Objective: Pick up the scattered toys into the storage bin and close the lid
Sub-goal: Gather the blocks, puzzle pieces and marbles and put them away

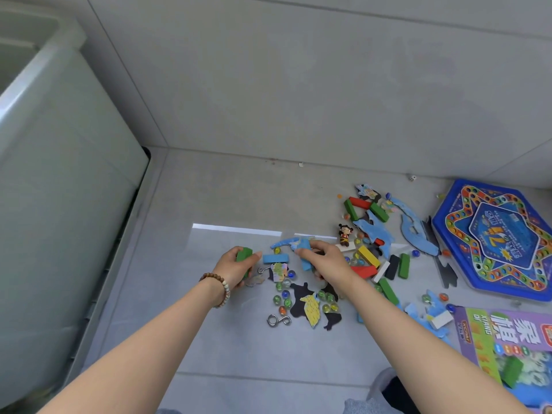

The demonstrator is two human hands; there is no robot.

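Left hand (236, 268): my fingers curl round a green block (244, 254), low over the floor (239, 189).
Right hand (327, 259): I grip blue pieces (303, 249), a little right of my left hand.
Blue block (275, 258): flat on the floor, between my two hands.
Marbles (285, 294): scattered just below both hands, among puzzle pieces (310, 309).
Loose blocks (385, 264): right of my right hand, beside the hexagonal board (493, 237).
Bin (59, 174): at far left, well apart from both hands.
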